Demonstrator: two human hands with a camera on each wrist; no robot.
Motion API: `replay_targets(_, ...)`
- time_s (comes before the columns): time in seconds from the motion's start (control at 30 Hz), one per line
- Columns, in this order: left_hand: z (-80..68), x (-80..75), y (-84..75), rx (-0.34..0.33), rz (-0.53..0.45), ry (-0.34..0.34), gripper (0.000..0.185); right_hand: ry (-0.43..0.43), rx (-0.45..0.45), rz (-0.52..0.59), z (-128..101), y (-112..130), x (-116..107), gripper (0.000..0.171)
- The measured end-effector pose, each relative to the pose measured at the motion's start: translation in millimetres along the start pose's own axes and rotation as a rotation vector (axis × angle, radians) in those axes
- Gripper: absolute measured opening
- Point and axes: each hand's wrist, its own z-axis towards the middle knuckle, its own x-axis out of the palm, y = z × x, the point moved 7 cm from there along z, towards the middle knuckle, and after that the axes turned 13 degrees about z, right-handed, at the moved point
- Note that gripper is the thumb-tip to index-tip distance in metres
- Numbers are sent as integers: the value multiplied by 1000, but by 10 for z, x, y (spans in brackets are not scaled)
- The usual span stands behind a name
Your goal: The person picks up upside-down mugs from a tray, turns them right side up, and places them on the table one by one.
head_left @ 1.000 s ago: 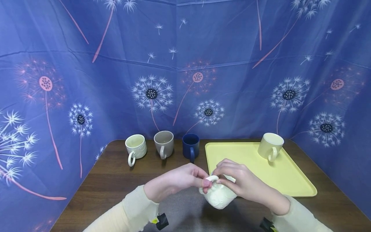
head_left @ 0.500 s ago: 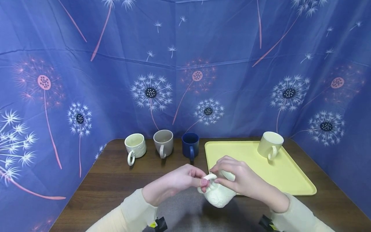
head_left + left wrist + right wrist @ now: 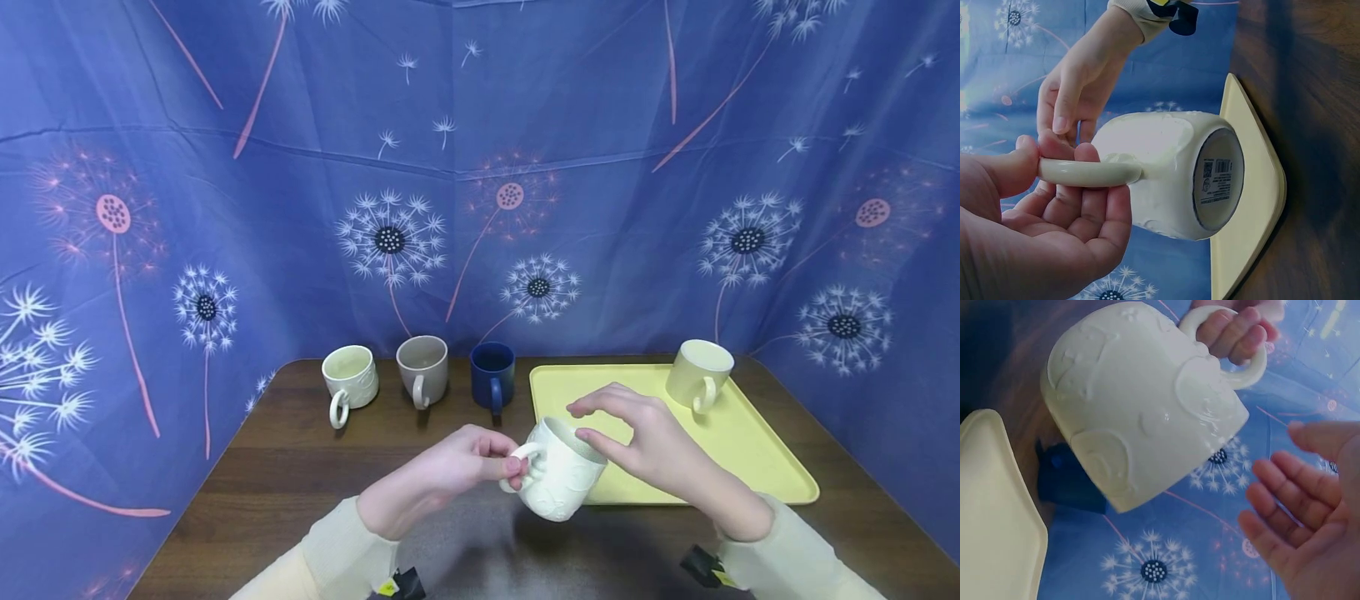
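Note:
A white mug (image 3: 561,479) with raised relief patterns hangs above the table, tilted. My left hand (image 3: 453,471) grips it by the handle (image 3: 1088,173), fingers threaded through the loop. The left wrist view shows the mug's underside, which bears a printed label (image 3: 1216,178). Close to the mug's rim, my right hand (image 3: 656,442) is held with fingers loosely bent and thumb spread; the right wrist view shows a gap between this hand and the mug. Most of the mug's inside is hidden.
Behind the hands stand a cream mug (image 3: 358,379), a grey mug (image 3: 431,373) and a dark blue mug (image 3: 491,379) in a row. On the right lies a yellow tray (image 3: 750,467) with a pale yellow mug (image 3: 693,379) at its back. A patterned blue cloth (image 3: 480,100) surrounds the wooden table (image 3: 300,475).
My right hand has let go of the white mug and drawn away to the right. The mug has turned more upright, showing its opening, with my left hand still gripping the handle.

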Motion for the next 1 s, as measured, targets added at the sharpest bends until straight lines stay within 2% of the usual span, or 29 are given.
replay_targets(0.17, -33, -51, 20, 30, -6, -45, 23, -75, 157, -84, -34, -153, -146, 26)
replay_targets(0.27, -49, -78, 39, 47, -16, -71, 23, -108, 216, -113, -53, -211, -229, 22)
replay_targets(0.43, -87, -113, 85, 67, -32, -110, 24, -161, 246, -166, -79, -257, -365, 20)
replay_targets(0.63, -139, -160, 148, 74, -56, -179, 28, -185, 277, -181, -103, -317, -496, 27)
replay_targets(0.77, -169, -196, 225, 50, -70, -244, 27, -214, 299, -166, -119, -399, -577, 29)
replay_targets(1.0, -226, -200, 353, -8, -127, -348, 27, -269, 401, -99, -222, -584, -703, 30)
